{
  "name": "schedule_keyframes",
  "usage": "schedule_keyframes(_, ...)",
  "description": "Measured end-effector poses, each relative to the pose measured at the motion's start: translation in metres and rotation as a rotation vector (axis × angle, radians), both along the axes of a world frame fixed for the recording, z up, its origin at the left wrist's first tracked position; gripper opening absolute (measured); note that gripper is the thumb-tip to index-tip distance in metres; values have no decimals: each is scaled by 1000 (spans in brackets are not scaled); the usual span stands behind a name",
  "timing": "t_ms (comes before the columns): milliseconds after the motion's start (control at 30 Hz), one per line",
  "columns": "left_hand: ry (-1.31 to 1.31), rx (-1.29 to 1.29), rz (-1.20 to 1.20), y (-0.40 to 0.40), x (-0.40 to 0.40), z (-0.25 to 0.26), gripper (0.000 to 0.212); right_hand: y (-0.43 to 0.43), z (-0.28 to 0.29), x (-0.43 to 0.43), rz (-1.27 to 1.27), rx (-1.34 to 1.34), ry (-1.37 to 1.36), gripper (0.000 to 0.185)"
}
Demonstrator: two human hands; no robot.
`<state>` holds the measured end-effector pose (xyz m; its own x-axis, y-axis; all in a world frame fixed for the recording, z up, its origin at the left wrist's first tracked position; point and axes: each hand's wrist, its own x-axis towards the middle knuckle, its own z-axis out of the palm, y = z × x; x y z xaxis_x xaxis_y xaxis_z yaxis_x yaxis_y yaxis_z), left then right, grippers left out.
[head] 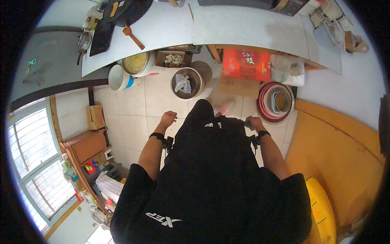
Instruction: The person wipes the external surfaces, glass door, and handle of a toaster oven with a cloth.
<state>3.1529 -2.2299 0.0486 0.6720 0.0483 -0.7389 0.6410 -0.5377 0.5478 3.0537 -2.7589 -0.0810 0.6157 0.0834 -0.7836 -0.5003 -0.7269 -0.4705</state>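
My left hand (168, 118) hangs over the tiled floor left of my body, its fingers curled and nothing visible in them. On the other side, my right hand (257, 123) grips a small grey-brown cloth or scrubber (249, 122), whose exact kind is unclear. Ahead of me, a round bin (199, 91) on the floor holds a white plastic bag (183, 84). Stacked basins (264, 111) stand beyond my right hand. On the pale counter (243, 29) lie a wooden spatula (134, 38) and a dark wok (131, 13).
White buckets (114, 77) and a cardboard box of garlic-like bulbs (174, 60) stand under the counter's left part. Below its right part is a red box (246, 64). A wooden cabinet (86, 145) is at left; an orange-brown panel (332, 146) is at right.
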Motion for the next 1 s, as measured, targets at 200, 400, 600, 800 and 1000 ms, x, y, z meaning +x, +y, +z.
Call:
schedule_keyframes(200,-268,379,-1118,50,-33,-21,29,9,10,24,-281,141,-132,27)
schedule_keyframes(400,72,322,-598,55,-21,7,41,15,4,59,-2,148,-310,37)
schedule_keyframes(600,-308,352,-1050,74,21,7,39,43,15,88,-94,28,-150,52)
schedule_keyframes(800,-296,404,-943,20,86,6,41,66,77,95,-106,-16,-510,38)
schedule_keyframes(1000,-451,13,-980,-94,150,115,31,118,183,132,-74,-20,-537,26)
